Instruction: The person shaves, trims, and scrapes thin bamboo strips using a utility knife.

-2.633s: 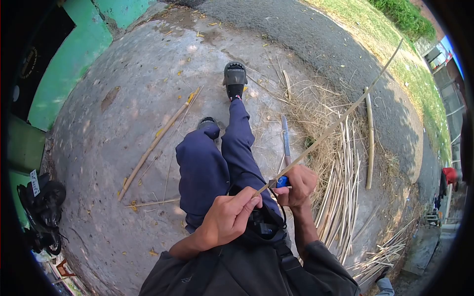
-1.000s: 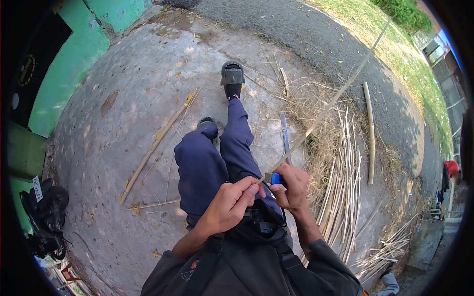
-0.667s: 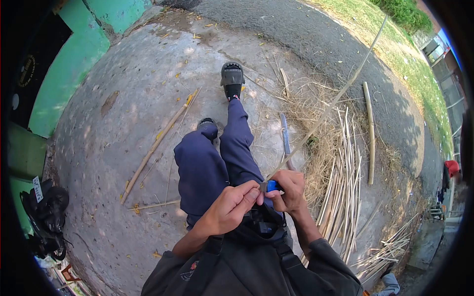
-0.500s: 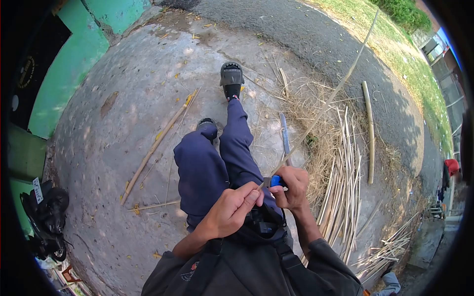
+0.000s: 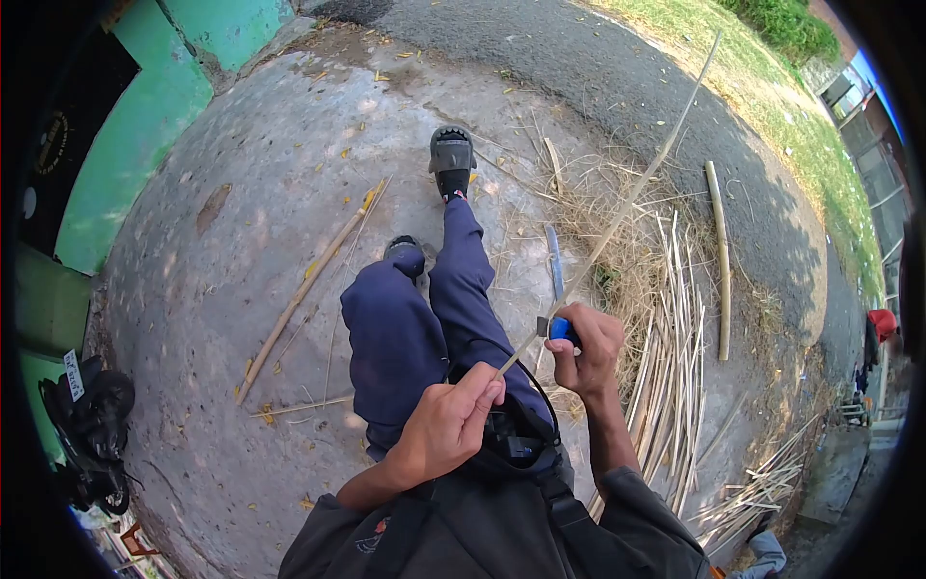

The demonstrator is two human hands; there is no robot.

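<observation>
My left hand (image 5: 444,425) pinches the near end of a long, thin bamboo strip (image 5: 632,198) between thumb and fingers. The strip slants up and away to the right, its far end over the grass edge. In my right hand (image 5: 590,355) is a small knife (image 5: 562,330) with a blue handle. Its short blade lies against the strip, a little beyond the left hand, with the thumb close by. The fist hides part of the handle. Below the strip, a long blade (image 5: 555,261) rests on the concrete, partly covered by the strip and right hand.
Split bamboo strips (image 5: 675,357) lie in a pile at right, beside curly shavings (image 5: 598,207). A bamboo pole (image 5: 720,261) lies beyond them. Another pole (image 5: 304,294) lies left of my legs. A motorbike (image 5: 96,415) stands by the green wall (image 5: 140,145).
My right hand and the knife have moved up along the strip, away from the left hand. The left hand has drawn slightly back, and the strip's far end has shifted left and down.
</observation>
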